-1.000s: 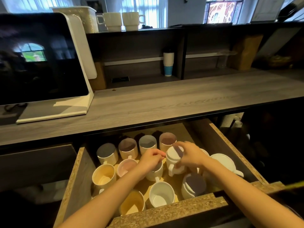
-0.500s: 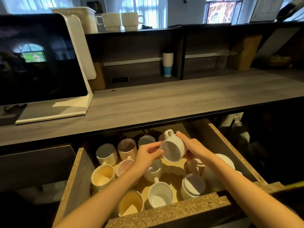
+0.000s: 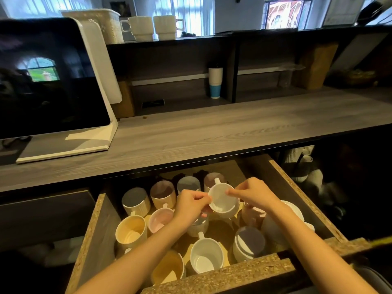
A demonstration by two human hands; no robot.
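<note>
Midair: left grip (image 3: 192,205), mug (image 3: 223,202), right grip (image 3: 254,193).

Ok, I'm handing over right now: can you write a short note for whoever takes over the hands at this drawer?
Left hand: pinches the left rim of the white mug.
Right hand: pinches the rim on the right side.
Mug: held over the open drawer, tipped so its mouth faces the camera and its handle points away, above the other mugs.
Done: the mug is up off the drawer floor.
Left: probably set it down, either on the bare patch in the drawer's middle or on the countertop. Which one cannot be told.
</note>
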